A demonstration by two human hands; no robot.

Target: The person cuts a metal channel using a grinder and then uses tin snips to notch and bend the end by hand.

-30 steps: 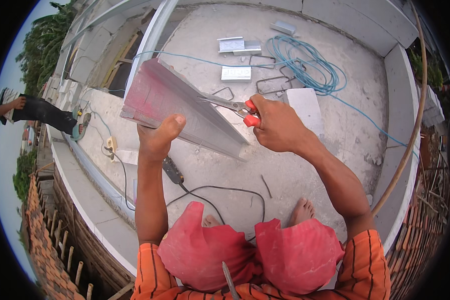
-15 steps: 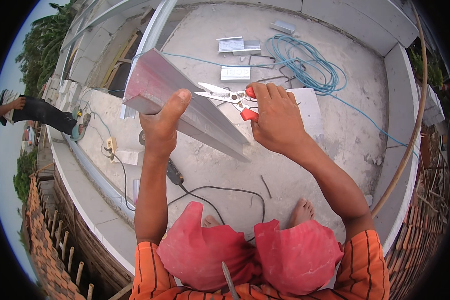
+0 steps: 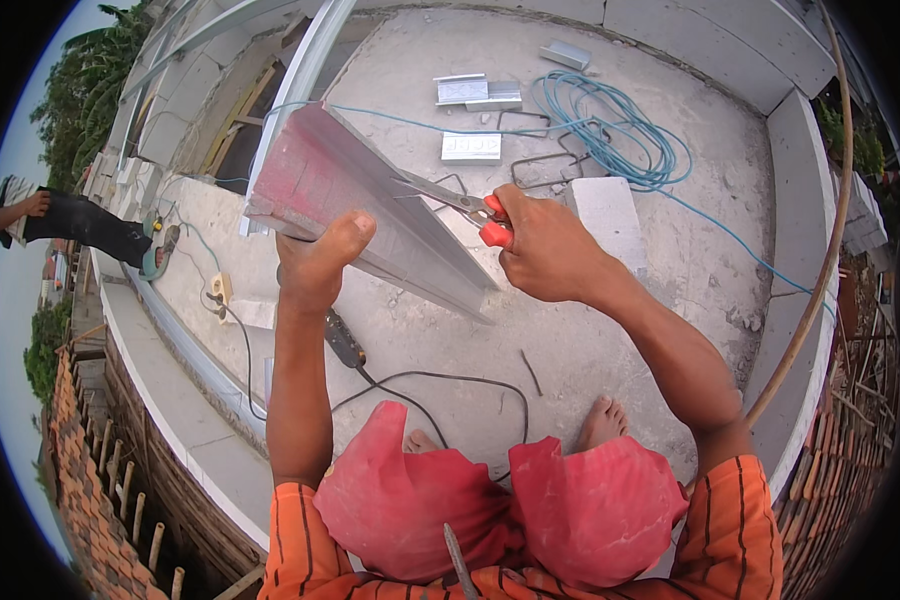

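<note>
Where our metal channel point(image 3: 345, 180) is: in front of us, slanting from upper left to lower right over the concrete floor point(image 3: 590, 345); we cannot tell whether its lower end touches down.
Left hand point(image 3: 320, 265): closed around the channel's near side, its thumb over the edge, holding the piece up for us.
Right hand point(image 3: 555, 245): wrapped around the red handles of the snips point(image 3: 467, 203), which stand close together.
Blades: at the channel's far wall; we cannot tell whether they bite or only overlap it.
Done: the channel is held and the snips have reached it, so we judge the cutting work to be partway at most.
Left: no piece hangs loose from the channel that we can see; how much metal remains to part, we cannot judge.
Short metal pieces point(image 3: 472, 149): on the floor beyond our hands, near the coiled blue hose point(image 3: 660, 170) and a white block point(image 3: 610, 225).
Power tool point(image 3: 344, 342): lying beside our left forearm, its black cord point(image 3: 420, 373) looping before our feet.
</note>
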